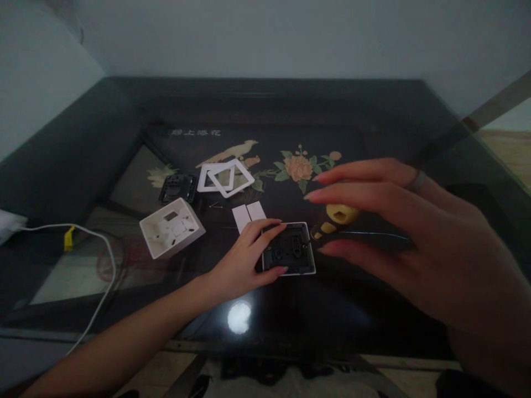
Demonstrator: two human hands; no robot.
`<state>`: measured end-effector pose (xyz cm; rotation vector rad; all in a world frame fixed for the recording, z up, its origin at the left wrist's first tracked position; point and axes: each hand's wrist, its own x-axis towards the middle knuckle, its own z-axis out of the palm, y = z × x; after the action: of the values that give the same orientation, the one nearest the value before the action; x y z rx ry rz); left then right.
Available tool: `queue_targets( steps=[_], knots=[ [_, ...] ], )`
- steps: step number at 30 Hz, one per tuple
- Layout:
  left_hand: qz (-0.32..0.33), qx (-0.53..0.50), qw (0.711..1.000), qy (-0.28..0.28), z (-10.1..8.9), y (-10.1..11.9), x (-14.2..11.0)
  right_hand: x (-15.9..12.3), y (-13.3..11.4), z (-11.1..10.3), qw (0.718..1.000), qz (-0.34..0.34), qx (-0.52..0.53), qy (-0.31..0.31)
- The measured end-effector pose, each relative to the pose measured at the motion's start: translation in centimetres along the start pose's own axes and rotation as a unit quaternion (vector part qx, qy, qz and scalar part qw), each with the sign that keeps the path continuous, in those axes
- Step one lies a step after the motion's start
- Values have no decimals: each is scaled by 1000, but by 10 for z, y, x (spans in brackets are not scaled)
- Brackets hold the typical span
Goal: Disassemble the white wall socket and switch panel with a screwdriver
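My left hand (253,254) is closed around the left side of a wall switch with a black back (290,251) set in a white box, its fingers on the upper edge and the thumb on the lower. A yellow and black screwdriver (332,221) tilts at the switch's right edge, its tip close to a small screw there. Around the screwdriver handle my right hand (398,226) is spread, thumb and fingers apart; no firm contact shows. Two white switch rockers (249,213) lie just behind my left hand.
To the left sit an open white back box (172,228) and another black switch module (178,188). Two white frames (226,177) overlap farther back, with small screws (215,205) nearby. A white cable (110,249) with a yellow tag (68,237) crosses the glass tabletop (352,309).
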<state>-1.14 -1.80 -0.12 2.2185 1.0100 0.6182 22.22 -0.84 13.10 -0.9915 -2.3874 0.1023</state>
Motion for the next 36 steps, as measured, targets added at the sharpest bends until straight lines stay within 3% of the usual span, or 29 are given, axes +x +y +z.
queue_targets(
  steps=[4, 9, 11, 17, 22, 25, 31, 36],
  knots=[
    [3, 2, 1000, 5, 0, 0, -1, 1, -2, 7, 997, -6, -42, 66],
    [1, 2, 1000, 4, 0, 0, -1, 0, 1, -2, 999, 11, 33, -35],
    [4, 4, 1000, 3, 0, 0, -1, 0, 3, -2, 998, 3, 44, -42],
    [-3, 0, 1000, 2, 0, 1, 0, 2, 1, 10, 996, 13, -42, 76],
    [-6, -1, 1000, -3, -1, 2, 1, 2, 3, 1, 998, 48, 26, 12],
    [-2, 4, 1000, -1, -1, 0, 0, 2, 4, -1, 998, 28, 56, -26],
    [2, 4, 1000, 4, 1, -1, -1, 2, -2, 10, 998, 5, -24, 57],
    [0, 1, 1000, -1, 0, 0, 0, 1, -1, -1, 999, 30, 18, -4]
  ],
)
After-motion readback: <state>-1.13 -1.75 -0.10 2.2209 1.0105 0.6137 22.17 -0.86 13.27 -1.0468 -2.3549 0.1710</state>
